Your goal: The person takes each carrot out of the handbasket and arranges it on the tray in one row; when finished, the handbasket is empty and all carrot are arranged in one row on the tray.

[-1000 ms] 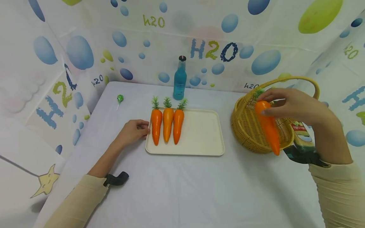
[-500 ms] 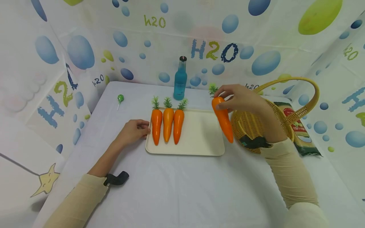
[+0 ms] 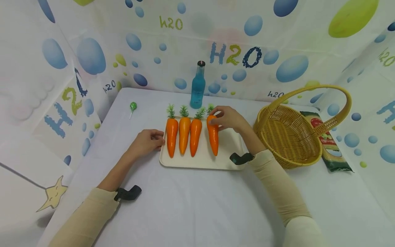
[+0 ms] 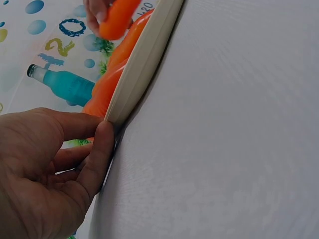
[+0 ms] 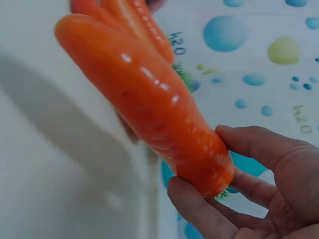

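A cream tray (image 3: 228, 164) lies mid-table with three orange carrots (image 3: 184, 134) side by side at its left end. My right hand (image 3: 226, 118) pinches the thick top of a fourth carrot (image 3: 213, 136) and holds it just right of them, over the tray. The right wrist view shows my thumb and fingers (image 5: 259, 149) round that carrot (image 5: 149, 99). My left hand (image 3: 147, 141) rests at the tray's left edge, its thumb (image 4: 99, 154) touching the rim (image 4: 142, 62).
A wicker basket (image 3: 290, 137) with a tall handle stands right of the tray, a rice packet (image 3: 328, 144) behind it. A blue bottle (image 3: 197, 85) stands beyond the tray and a green lollipop (image 3: 133, 106) lies at the far left. Printed curtain walls surround the table.
My right hand carried the fourth carrot from the basket leftward and down to the tray beside the other three. The left hand stayed at the tray's edge.
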### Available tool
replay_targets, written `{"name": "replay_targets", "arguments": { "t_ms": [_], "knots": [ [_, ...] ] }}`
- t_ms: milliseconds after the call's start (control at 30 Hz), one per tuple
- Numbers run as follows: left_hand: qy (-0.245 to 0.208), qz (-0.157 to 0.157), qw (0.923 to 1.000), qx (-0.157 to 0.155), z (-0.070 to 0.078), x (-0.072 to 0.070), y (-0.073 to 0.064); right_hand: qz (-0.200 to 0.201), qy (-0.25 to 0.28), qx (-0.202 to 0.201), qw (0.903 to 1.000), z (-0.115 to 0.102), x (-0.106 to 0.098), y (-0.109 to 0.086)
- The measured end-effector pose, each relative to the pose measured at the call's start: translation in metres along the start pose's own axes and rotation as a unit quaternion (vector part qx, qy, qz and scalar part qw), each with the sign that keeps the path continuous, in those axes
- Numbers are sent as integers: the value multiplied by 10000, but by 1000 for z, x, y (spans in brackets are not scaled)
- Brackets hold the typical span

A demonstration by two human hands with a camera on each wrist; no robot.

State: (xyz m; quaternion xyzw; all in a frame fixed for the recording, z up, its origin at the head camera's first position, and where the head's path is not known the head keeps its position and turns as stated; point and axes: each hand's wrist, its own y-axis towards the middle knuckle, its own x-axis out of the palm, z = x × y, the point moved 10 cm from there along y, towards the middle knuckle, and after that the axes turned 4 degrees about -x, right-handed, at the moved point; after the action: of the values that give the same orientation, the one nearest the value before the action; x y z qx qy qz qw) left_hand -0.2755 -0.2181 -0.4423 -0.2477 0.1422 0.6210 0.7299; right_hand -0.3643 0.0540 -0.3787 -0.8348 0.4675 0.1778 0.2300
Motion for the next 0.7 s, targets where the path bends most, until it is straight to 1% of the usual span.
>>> {"name": "replay_targets", "arguments": {
  "t_ms": [133,233,533,700],
  "knots": [
    [37,-27,10000,-31,2,1,-2,155,171,188,9996,17,10,8],
    [75,-14,10000,-37,2,2,-3,255,280,228,9990,24,16,11],
    [27,2,10000,-18,1,1,-4,408,83,263,9988,32,23,18],
    [57,31,10000,0,-1,1,-4,425,-38,164,9990,32,27,21]
  ]
}}
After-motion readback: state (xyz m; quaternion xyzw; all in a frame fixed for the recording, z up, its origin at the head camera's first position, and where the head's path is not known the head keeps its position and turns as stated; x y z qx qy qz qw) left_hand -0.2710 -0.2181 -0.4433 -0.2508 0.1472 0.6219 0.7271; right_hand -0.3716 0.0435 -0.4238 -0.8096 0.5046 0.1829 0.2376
